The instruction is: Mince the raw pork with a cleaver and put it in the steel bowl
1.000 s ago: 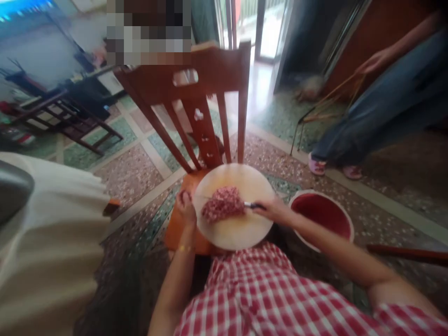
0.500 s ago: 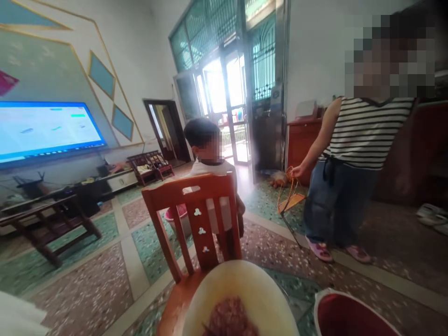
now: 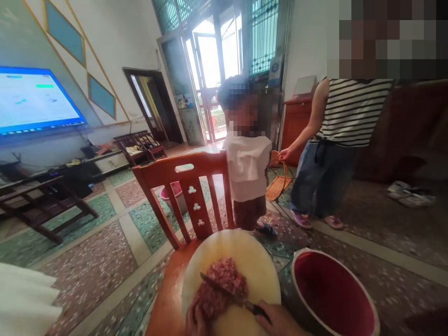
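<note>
On the round pale cutting board [image 3: 261,261] lies a pile of chopped raw meat [image 3: 226,275]. My right hand [image 3: 278,319] grips the dark handle of a knife [image 3: 224,290], whose blade lies slantwise over the pile, tip pointing up and left. At the pile's lower left edge, my left hand [image 3: 196,321] presses its bent fingers against the meat; the frame's lower edge cuts that hand off. The board rests on the seat of a wooden chair [image 3: 161,294].
A bucket with a red inside [image 3: 332,289] stands right of the board. Just beyond the chair is a small person [image 3: 247,168]; another person in a striped top [image 3: 353,116] holds a woven orange item [image 3: 279,187]. A pink-rimmed bin [image 3: 172,191] stands behind the chair back.
The view has tilted down, and both hands and the knife have come into sight. The small person has shifted right, beside the chair back.
</note>
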A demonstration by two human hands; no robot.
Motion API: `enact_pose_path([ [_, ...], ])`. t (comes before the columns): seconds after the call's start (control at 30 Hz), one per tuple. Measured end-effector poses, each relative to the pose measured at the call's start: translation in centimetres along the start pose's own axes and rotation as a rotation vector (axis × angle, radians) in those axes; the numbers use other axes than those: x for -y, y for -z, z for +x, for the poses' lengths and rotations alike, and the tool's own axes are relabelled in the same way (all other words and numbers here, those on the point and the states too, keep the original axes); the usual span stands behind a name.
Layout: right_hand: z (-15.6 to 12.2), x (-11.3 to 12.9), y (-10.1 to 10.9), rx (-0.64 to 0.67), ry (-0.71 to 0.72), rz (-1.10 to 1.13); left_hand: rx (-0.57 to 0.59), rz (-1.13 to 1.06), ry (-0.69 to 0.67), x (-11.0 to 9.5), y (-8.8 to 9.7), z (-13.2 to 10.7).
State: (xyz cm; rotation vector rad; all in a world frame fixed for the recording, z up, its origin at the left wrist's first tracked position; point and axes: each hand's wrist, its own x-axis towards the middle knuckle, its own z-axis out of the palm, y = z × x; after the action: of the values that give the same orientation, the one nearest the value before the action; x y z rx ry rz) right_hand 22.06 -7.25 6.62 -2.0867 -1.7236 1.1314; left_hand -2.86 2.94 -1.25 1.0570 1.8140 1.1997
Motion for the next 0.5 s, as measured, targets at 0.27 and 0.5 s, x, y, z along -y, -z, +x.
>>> enact_pose_path([
  [0.27,-0.27,-0.22,-0.27,-0.029,0.025,0.026,0.062,-0.053,-0.005,-0.26,0.14,0.45],
  [0.5,-0.66,0.2,-0.46,-0.064,-0.001,0.0,0.01,-0.015,-0.012,0.26,-0.48,0.43],
])
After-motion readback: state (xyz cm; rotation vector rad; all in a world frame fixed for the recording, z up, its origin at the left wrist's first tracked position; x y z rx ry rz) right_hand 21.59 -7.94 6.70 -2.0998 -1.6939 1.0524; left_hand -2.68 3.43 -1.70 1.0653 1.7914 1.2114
